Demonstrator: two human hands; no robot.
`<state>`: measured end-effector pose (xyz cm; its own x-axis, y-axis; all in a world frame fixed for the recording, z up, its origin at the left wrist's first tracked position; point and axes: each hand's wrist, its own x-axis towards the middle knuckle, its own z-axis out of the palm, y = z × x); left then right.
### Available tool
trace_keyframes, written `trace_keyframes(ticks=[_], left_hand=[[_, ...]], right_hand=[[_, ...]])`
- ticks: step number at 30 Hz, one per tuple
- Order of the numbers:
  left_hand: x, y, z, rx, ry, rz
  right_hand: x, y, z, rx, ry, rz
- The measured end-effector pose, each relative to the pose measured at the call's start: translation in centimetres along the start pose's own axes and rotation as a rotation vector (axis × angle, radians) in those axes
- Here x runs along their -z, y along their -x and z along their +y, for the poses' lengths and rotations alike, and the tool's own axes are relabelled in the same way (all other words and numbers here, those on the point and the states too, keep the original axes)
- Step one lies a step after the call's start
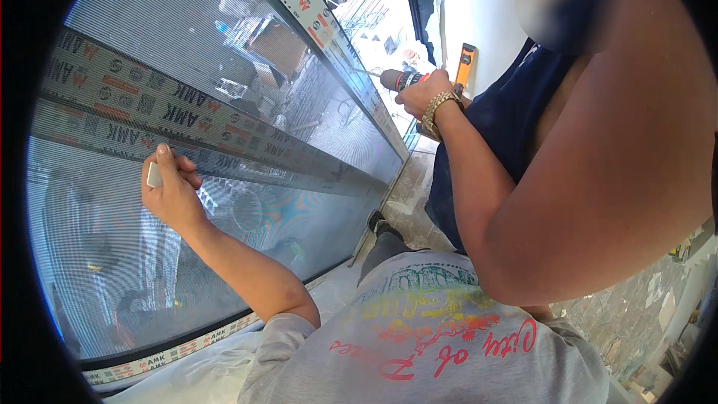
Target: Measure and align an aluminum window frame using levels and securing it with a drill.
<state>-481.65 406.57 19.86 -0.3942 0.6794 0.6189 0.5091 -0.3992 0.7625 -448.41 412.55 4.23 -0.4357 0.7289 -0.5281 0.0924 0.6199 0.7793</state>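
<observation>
My left hand [173,188] is raised against a large mesh screen [247,209], fingers curled, close to the crossing frame bars [187,116] covered in printed protective film. A small flat white piece [154,174] pokes out between its thumb and fingers; its kind does not show. My right hand is out of sight behind another person's arm. That person's hand [430,93], with a gold-coloured watch at the wrist, grips a power drill [404,80]. The drill's bit reaches toward the film-covered upright frame [329,37].
The other person's bare arm [591,172] fills the right side, close to my chest. An orange spirit level [465,66] stands behind the drill. Clear plastic sheeting [202,366] lies along the lower frame. Tiled floor [621,329] shows at lower right.
</observation>
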Motion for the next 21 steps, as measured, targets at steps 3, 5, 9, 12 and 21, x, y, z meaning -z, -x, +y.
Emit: trace_keyframes(ticks=[3,5,9,12,21], left_hand=[[0.1,0.0,-0.1,0.002,0.011,-0.004],[0.1,0.0,-0.1,-0.001,0.018,0.003],[0.1,0.1,-0.1,0.006,0.012,0.014],[0.1,0.1,-0.3,-0.005,0.028,-0.001],[0.3,-0.1,-0.2,-0.004,0.005,-0.018]], right_hand=[[0.4,0.2,0.0,-0.010,-0.004,0.023],[0.7,0.5,0.0,-0.016,-0.014,0.027],[0.9,0.8,-0.2,-0.022,0.010,0.036],[0.9,0.8,-0.3,-0.032,-0.016,0.019],[1.0,0.7,-0.1,-0.013,-0.019,0.022]])
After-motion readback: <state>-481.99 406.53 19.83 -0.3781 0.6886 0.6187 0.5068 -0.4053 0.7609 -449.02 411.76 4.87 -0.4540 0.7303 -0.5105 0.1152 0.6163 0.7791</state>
